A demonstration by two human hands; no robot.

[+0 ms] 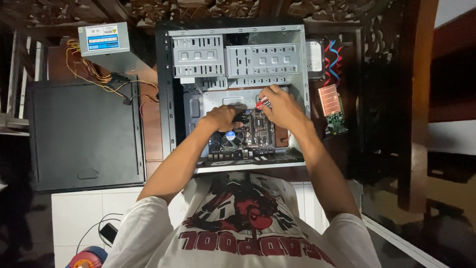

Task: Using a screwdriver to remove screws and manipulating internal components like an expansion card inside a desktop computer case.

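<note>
Inside boxy metal case (pixel 168 89), ridged screwdriver (pixel 264 103).

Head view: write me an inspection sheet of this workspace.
Surface: dark wooden table, carved edge at top.
Job's things: open computer case lying on its side; motherboard inside, with a fan.
Clutter: power supply unit, black side panel, hard drive, expansion card with orange heatsink.
Hands: left hand on the motherboard; right hand holds a red-handled tool.
Cables: yellow and black wire bundle; red and blue flat cables.
Surroundings: white tiled floor.
</note>
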